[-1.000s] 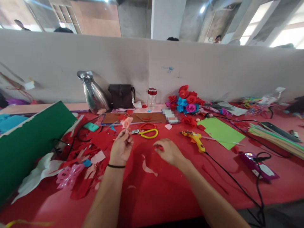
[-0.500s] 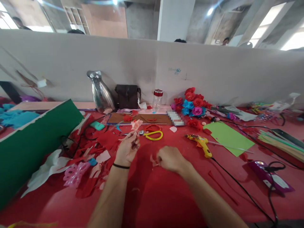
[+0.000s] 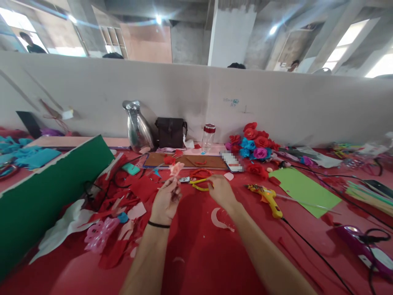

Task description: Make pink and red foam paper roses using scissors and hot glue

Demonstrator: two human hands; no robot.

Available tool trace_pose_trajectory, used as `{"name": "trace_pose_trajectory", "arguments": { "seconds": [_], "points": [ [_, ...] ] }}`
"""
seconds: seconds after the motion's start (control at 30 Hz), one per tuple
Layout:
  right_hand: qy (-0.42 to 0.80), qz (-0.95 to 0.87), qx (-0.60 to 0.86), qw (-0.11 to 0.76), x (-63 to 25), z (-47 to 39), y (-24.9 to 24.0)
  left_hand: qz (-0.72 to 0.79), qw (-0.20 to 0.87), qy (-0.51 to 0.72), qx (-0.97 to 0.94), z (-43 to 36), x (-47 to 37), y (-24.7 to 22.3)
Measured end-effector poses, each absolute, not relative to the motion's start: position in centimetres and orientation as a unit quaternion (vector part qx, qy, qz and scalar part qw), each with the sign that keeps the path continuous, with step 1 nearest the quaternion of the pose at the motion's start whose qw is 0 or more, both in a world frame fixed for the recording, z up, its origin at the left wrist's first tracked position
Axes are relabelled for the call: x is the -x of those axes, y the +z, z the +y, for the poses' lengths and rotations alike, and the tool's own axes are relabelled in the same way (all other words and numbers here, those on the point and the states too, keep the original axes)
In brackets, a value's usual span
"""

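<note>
My left hand (image 3: 167, 196) is closed in a pinch on the base of a small pale pink paper flower (image 3: 176, 169), holding it upright above the table. My right hand (image 3: 221, 189) has its fingers curled at the yellow handle of a pair of scissors (image 3: 199, 181) lying with its metal pivot towards my left hand. The fingertips partly cover the handle's end. A curved pink paper scrap (image 3: 217, 219) lies on the red tabletop just below my right wrist.
A yellow glue gun (image 3: 267, 198) with its cord lies to the right, near a green sheet (image 3: 302, 190). Paper roses (image 3: 256, 141), a glass jar (image 3: 208, 138) and a steel jug (image 3: 137, 127) stand at the back. Red scraps (image 3: 138, 188) and a green board (image 3: 58, 196) fill the left.
My right hand has let go of a pink paper scrap and moved forward to the scissors. The left hand still holds the flower. The view has tilted up slightly.
</note>
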State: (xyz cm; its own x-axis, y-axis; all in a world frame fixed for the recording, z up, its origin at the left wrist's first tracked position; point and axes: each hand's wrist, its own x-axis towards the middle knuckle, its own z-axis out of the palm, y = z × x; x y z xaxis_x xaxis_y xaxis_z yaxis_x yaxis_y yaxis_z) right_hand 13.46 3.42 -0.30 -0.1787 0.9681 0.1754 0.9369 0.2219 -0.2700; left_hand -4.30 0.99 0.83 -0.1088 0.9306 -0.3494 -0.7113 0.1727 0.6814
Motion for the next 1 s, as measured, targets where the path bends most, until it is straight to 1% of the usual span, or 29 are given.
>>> {"name": "trace_pose_trajectory", "arguments": {
  "seconds": [0.1, 0.17, 0.4, 0.53, 0.67, 0.9, 1.0],
  "points": [
    [0.04, -0.783, 0.604, 0.145, -12.6, 5.8, -0.7, 0.383, 0.615, 0.682, -0.103, 1.4, 5.1, 0.7],
    [0.034, -0.787, 0.601, 0.136, -11.9, 7.4, -0.6, 0.376, 0.605, 0.696, -0.094, 1.6, 5.4, 0.6],
    [0.029, -0.796, 0.599, 0.08, -9.3, 11.8, -1.0, 0.387, 0.637, 0.658, -0.108, 1.4, 5.0, 0.6],
    [0.04, -0.799, 0.598, 0.046, -8.9, 12.4, -1.4, 0.387, 0.641, 0.653, -0.112, 1.3, 4.8, 0.5],
    [0.042, -0.817, 0.574, 0.029, -8.9, 12.1, -1.1, 0.38, 0.647, 0.648, -0.129, 1.2, 4.6, 0.4],
    [0.105, -0.834, 0.542, -0.008, -9.5, 13.6, 0.0, 0.374, 0.656, 0.638, -0.151, 1.2, 4.6, 0.1],
    [0.124, -0.831, 0.543, 0.003, -9.4, 14.0, 0.3, 0.376, 0.656, 0.637, -0.15, 1.2, 4.6, 0.0]
  ]
}}
